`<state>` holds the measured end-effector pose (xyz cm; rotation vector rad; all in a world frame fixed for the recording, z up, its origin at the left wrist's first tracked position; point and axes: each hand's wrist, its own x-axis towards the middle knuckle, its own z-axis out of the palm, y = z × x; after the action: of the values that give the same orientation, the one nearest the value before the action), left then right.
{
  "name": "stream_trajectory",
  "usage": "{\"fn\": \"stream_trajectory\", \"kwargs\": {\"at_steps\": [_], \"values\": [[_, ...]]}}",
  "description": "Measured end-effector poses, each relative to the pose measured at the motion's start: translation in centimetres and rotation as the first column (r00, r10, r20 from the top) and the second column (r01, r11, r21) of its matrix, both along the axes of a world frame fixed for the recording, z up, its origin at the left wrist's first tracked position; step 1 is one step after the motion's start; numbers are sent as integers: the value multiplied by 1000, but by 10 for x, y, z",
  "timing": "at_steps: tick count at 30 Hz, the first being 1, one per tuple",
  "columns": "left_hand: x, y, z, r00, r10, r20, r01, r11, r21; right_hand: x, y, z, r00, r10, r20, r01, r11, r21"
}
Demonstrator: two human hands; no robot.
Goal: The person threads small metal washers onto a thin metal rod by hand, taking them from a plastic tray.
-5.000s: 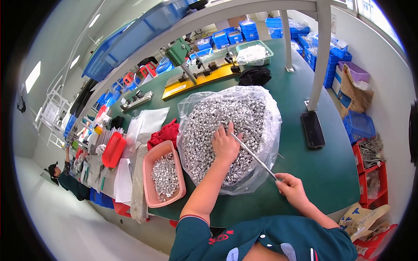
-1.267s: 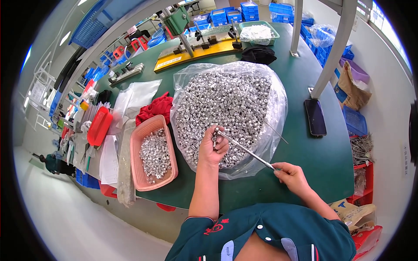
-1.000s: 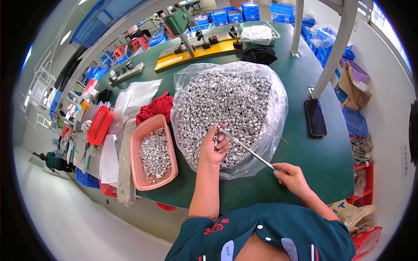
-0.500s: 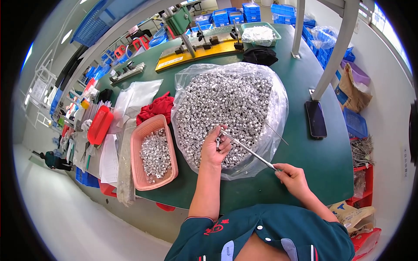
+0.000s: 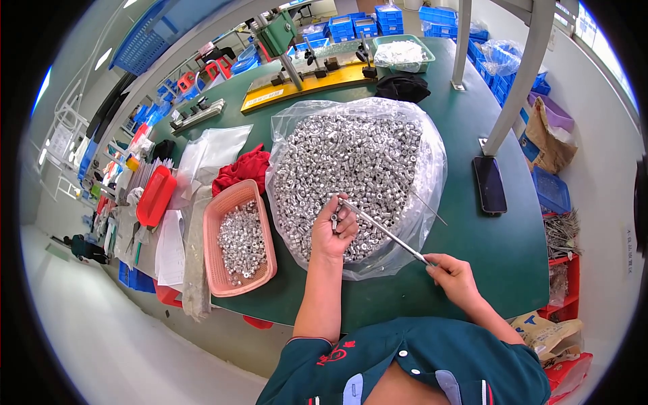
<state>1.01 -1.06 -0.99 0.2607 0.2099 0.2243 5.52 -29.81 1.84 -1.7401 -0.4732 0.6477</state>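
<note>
My left hand (image 5: 333, 233) is palm up with curled fingers over the near part of a big heap of small silver metal sleeves (image 5: 351, 155). A few of the sleeves lie in its palm, and its thumb and forefinger pinch at the upper tip of a thin metal rod (image 5: 388, 234). The rod slants down to the right into my right hand (image 5: 452, 278), whose fingers are closed round its lower end. Under the heap spreads a clear plastic bag (image 5: 432, 158). Left of it stands a pink basket (image 5: 271, 266) holding similar small metal parts (image 5: 241, 243).
A thin wire (image 5: 429, 207) sticks out from the heap's right side. On the green table (image 5: 486, 270) are a phone (image 5: 489, 185), a red cloth (image 5: 241, 169), a black cloth (image 5: 403, 88) and a yellow-based fixture (image 5: 310, 84). A grey post (image 5: 523, 81) rises at the right.
Almost nothing differs. Both hands keep their places on the rod, with at most a slight shift of the left fingers.
</note>
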Motion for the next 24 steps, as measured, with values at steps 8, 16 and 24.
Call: {"fn": "stream_trajectory", "kwargs": {"at_steps": [8,16,24], "values": [[0,-2,-1,998,-46,-35,49,997,63,4,0,13,930,-4,368,26,998,-55],[-1,-1,4,999,-24,-30,27,993,117,6,-5,13,945,-20,327,39,998,-51],[1,-13,14,988,64,-141,-11,938,346,11,-7,25,701,63,710,111,974,-195]]}}
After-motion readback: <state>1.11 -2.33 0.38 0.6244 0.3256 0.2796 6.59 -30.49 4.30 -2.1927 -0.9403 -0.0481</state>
